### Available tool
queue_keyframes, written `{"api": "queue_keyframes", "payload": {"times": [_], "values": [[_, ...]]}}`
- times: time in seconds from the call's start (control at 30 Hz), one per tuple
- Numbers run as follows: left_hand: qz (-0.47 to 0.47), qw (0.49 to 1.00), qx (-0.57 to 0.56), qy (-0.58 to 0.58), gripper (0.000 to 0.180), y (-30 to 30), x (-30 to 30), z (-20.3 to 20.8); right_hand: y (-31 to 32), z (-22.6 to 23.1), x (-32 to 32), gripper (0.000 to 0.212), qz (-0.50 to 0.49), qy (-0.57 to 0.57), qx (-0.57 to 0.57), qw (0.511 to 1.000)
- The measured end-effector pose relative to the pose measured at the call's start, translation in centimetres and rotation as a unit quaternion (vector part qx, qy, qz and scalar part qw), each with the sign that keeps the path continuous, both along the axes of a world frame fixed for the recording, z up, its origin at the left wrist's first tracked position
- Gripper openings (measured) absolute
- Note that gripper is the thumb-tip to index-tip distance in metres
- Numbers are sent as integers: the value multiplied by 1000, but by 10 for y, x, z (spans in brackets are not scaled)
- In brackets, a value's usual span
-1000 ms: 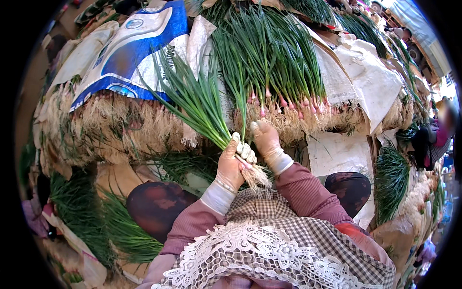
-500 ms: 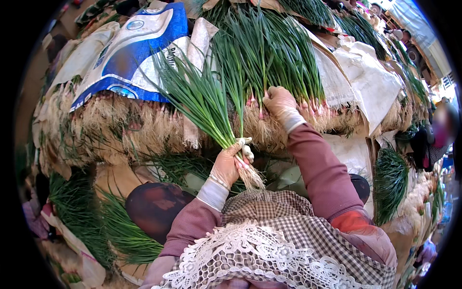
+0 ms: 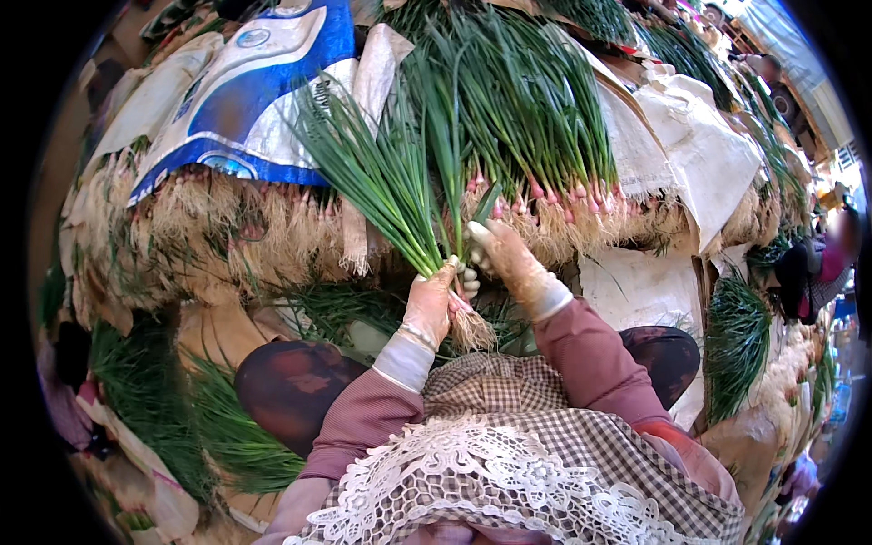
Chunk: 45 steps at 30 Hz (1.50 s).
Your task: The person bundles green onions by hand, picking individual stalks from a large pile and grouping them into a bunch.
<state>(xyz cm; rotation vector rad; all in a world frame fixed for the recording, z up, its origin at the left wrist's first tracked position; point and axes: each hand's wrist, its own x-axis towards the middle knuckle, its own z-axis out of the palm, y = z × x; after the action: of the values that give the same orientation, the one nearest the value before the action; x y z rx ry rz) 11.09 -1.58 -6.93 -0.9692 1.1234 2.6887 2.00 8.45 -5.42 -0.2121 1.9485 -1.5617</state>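
My left hand (image 3: 429, 309), in a pale glove, is closed around a bunch of green garlic (image 3: 377, 186) low on its stems. Long leaves fan up and to the left; pinkish bulbs and pale roots (image 3: 472, 331) hang out below the fist. Close to the bunch's right side is my right hand (image 3: 509, 259), gloved too, fingers bent together. A short dark green garlic leaf (image 3: 488, 202) sticks up from its fingertips; its lower end is hidden. Behind both hands lies a row of loose green garlic (image 3: 531, 118), bulbs and roots toward me.
A blue and white sack (image 3: 245, 109) covers garlic on the left, with roots (image 3: 227, 227) showing below. White sacking (image 3: 695, 136) lies on the right. More green bundles (image 3: 738, 341) rest at both sides. My bent knees (image 3: 295, 391) flank the hands. Another person (image 3: 831, 259) is at the far right.
My right hand has left the garlic row and come toward me, down and left to beside the bunch. The short leaf now shows at its fingertips. My left hand keeps its hold, almost still.
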Motion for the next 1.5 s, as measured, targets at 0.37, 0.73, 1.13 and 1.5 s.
{"api": "queue_keyframes", "payload": {"times": [0.37,0.73,1.13,1.5], "values": [[33,983,159,88,22,-11,8,27,2,-3,11,44,479,166,431,747],[-89,934,169,303,20,-12,8,33,49,58,-117,21,10,129,405,905],[-74,991,92,63,22,-10,2,-12,32,5,30,43,211,225,201,930],[-6,963,223,149,21,-6,9,13,-8,-38,8,36,348,187,474,787]]}}
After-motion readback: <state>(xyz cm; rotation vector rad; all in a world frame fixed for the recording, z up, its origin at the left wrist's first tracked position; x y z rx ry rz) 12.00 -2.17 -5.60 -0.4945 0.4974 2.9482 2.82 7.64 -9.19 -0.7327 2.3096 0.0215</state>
